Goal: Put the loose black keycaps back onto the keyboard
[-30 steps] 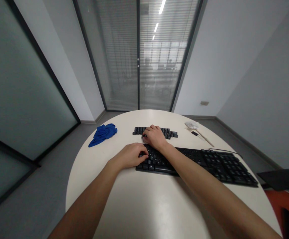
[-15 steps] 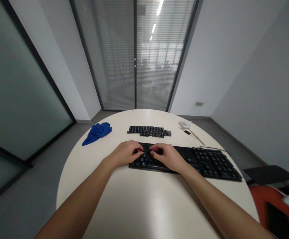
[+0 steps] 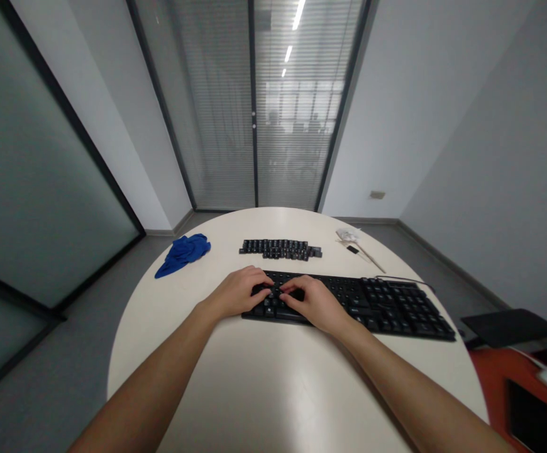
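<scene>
A black keyboard lies across the table, and part of its left half shows no keycaps. Over its left end my left hand is curled, thumb and index fingertips close together at the keys. My right hand faces it from the other side, thumb and index also drawn into a pinch, just right of the left fingertips. Whatever is between the fingertips is too small to make out. Behind the keyboard, loose black keycaps stand in rows.
A crumpled blue cloth lies at the left of the round white table. At the back right are a clear plastic bag, a thin stick and a small black piece. A red chair holding a dark phone stands at right.
My right hand has shifted slightly left, its fingertips now nearer to my left hand's. The left hand stays almost in place. The view has tilted a little.
</scene>
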`<state>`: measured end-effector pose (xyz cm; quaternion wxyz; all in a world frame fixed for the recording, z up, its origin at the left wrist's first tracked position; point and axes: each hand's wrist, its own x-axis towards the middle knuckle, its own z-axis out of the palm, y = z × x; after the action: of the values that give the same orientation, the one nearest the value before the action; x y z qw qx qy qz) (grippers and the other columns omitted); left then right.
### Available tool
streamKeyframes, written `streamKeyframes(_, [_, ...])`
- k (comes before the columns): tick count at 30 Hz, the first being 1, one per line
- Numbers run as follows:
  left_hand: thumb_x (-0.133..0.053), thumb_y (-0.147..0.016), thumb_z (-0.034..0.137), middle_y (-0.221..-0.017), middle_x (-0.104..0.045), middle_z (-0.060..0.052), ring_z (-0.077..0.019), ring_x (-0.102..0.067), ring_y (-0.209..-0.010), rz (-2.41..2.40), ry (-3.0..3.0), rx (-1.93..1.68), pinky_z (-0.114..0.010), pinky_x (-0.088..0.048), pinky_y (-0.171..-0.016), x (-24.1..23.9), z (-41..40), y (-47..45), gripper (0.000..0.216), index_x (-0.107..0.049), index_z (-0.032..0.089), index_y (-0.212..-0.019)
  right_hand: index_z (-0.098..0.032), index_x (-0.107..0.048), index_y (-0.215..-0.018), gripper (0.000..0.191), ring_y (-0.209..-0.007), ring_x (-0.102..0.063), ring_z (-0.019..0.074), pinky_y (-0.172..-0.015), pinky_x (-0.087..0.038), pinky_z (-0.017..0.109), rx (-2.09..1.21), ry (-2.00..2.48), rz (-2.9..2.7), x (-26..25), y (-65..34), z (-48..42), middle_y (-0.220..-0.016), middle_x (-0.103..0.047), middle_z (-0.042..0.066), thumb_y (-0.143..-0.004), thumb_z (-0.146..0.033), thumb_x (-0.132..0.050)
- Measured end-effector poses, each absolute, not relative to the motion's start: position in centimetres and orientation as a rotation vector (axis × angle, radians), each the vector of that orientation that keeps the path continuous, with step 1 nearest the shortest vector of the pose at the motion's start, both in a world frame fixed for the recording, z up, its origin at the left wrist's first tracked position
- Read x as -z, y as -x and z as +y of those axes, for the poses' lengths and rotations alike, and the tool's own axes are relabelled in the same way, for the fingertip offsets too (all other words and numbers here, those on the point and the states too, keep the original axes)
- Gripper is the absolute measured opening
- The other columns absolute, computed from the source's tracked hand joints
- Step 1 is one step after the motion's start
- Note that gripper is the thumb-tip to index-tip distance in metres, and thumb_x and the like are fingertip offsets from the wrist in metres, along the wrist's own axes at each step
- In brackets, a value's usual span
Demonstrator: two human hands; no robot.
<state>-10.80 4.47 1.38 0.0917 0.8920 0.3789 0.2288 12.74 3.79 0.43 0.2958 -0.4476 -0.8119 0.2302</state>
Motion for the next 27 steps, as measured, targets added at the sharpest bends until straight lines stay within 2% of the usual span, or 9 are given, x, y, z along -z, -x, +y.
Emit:
streamKeyframes(10, [-0.059, -0.094, 0.023, -0.108, -0.072, -0.004, -0.0220, -0.065, -0.103, 1.115, -2.644, -0.674, -0.036, -0.051, -0.092, -1.08, 4.60, 10.80, 0.017, -0.069, 0.024, -0.107, -0.027, -0.078, -0.105, 0.018, -0.097, -0.071, 0.0229, -0.088, -0.053, 0.034, -0.427, 1.201, -2.257, -0.49, -12.55, 3.34, -0.104, -0.078, 0.002, -0.090, -0.028, -0.068])
streamKeyframes(27, [-0.057, -0.095, 0.023, -0.109, -0.073, -0.003, -0.0210, -0.066, -0.102, 1.127, -2.614, -0.685, -0.035, -0.051, -0.093, -1.12, 4.52, 10.73, 0.019, -0.070, 0.024, -0.109, -0.026, -0.078, -0.106, 0.021, -0.100, -0.070, 0.0221, -0.088, -0.054, 0.034, -0.289, 1.268, -2.326, -0.78, -11.99, 2.79, -0.107, -0.078, 0.001, -0.090, -0.026, -0.065])
